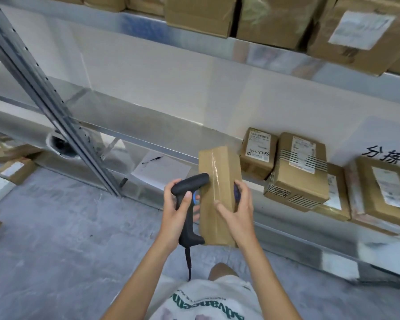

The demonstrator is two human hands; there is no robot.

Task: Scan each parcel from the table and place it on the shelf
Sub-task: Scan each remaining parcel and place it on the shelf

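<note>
Before the steel shelf [148, 132], hands grip taped cardboard parcel [217, 181], black scanner [187, 204].

Both forearms were seen bare to the bottom edge of the view, with no sleeve, watch or bracelet on them. The left hand [178, 211] and the right hand [237, 211] were ungloved and no rings could be made out. A white T-shirt [208, 301] was worn, printed with large green lettering and a line of smaller green text above it, read upside down from the head camera. The shirt was loosely creased at the front.
</note>
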